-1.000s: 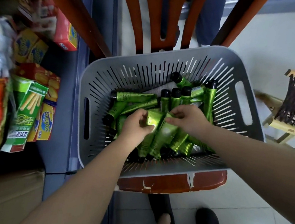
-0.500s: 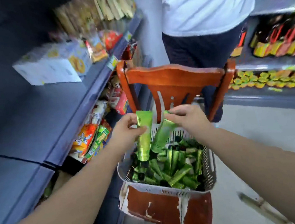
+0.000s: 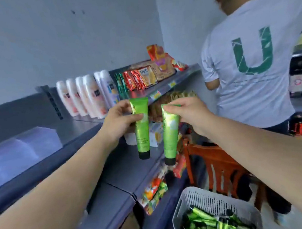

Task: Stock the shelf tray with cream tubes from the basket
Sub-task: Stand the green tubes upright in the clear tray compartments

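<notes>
1. Left hand (image 3: 118, 122): grasping one green cream tube, the left tube (image 3: 141, 129), near its crimped end, thumb and fingers curled round it. The tube is hanging cap-down, roughly upright, in the air in front of the shelving.
2. Right hand (image 3: 190, 115): pinching a second green tube, the right tube (image 3: 170, 133), at its crimped top. This tube is also hanging cap-down, slightly tilted, just beside the first at its 3 o'clock, the two not touching.
3. Basket (image 3: 183, 207): grey, slatted, sitting at 5 o'clock below the hands. It is holding a loose heap of green tubes (image 3: 211, 224) with black caps, lying at mixed angles.
4. Wooden chair (image 3: 219, 160): standing at the basket's 12 o'clock. Whether the basket is resting on it cannot be told.
5. Grey shelf (image 3: 126, 167): running from 8 o'clock toward 1 o'clock behind the held tubes.
6. Upper shelf, 11 o'clock of the hands: carrying a row of upright white bottles (image 3: 86, 97), then packed snack packets (image 3: 142, 78) at their 3 o'clock.
7. Lower shelf: holding bright snack bags (image 3: 154, 193).
8. Clear tray (image 3: 21, 149): translucent, lying at 9 o'clock on the shelf top; its contents cannot be made out.
9. Another person (image 3: 257, 64) in a white shirt is standing at 2 o'clock, back turned.
</notes>
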`<state>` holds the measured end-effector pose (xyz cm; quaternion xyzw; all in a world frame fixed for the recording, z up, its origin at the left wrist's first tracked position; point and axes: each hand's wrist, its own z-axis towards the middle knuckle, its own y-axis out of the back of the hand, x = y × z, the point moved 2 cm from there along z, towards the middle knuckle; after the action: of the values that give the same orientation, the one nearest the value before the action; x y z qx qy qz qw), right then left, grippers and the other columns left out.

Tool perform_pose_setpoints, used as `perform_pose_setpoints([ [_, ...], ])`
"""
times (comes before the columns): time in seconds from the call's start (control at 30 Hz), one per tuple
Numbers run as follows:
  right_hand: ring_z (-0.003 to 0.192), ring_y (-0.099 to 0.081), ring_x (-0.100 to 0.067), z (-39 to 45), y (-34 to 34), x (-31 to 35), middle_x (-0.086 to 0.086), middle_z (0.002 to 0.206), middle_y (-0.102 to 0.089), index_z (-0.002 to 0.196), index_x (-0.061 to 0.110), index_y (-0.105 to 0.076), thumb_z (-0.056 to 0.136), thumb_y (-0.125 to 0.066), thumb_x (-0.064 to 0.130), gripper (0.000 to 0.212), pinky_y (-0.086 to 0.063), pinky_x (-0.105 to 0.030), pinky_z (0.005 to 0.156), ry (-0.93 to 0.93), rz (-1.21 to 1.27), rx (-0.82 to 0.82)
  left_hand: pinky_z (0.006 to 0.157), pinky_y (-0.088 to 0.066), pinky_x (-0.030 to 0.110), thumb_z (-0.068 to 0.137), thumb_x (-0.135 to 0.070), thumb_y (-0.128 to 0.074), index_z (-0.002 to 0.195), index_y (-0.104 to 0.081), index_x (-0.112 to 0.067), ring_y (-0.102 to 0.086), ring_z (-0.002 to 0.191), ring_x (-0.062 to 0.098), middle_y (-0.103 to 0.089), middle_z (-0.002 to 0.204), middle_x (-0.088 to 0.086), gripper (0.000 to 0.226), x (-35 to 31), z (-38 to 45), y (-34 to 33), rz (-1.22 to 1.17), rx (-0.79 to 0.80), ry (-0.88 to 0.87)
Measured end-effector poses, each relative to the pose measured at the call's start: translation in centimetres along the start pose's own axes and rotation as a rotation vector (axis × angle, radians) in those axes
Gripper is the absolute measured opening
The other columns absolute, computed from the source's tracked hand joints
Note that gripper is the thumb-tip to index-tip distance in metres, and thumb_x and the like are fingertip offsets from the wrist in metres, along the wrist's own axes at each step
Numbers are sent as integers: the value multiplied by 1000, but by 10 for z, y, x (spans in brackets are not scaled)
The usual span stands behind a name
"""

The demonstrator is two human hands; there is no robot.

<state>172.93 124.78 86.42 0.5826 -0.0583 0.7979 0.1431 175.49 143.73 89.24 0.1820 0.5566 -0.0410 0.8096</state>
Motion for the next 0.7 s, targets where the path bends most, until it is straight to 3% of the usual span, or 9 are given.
perform_pose_setpoints([
  [0.1,79,-60,-16,6,-36,51,-2,79,-66,78,16,-69,76,-76,16,7,-48,-32,75,87,72,48,52,-54,20,82,7,-62,102,-57,-10,-60,75,17,-55,100,13,27,-39,-14,49,56,-73,-50],
  [0.23,74,-60,-15,12,-94,107,-3,80,-66,91,8,-69,75,-77,19,21,-48,-22,54,152,123,122,57,-56,26,82,5,-63,91,-58,-17,-62,66,12,-58,95,9,24,-80,-36,120,114,-154,-95],
  [0.37,63,-57,-12,14,-160,151,0,70,-63,73,16,-65,76,-76,18,11,-46,-25,59,218,170,205,57,-58,26,82,4,-65,88,-58,-18,-63,68,12,-59,98,7,24,-109,-65,191,190,-273,-111],
  [0.5,66,-57,-14,1,-230,188,-1,71,-63,73,16,-65,76,-76,19,11,-46,-29,67,274,200,341,59,-59,25,81,3,-66,86,-57,-17,-63,65,8,-58,97,8,23,-128,-100,259,304,-371,-94],
  [0.7,46,-56,0,-24,-329,224,1,67,-60,74,14,-61,81,-71,13,13,-45,-13,45,295,287,510,65,-60,33,77,5,-70,88,-58,-12,-66,61,11,-57,86,12,23,-138,-147,356,380,-516,-38],
])
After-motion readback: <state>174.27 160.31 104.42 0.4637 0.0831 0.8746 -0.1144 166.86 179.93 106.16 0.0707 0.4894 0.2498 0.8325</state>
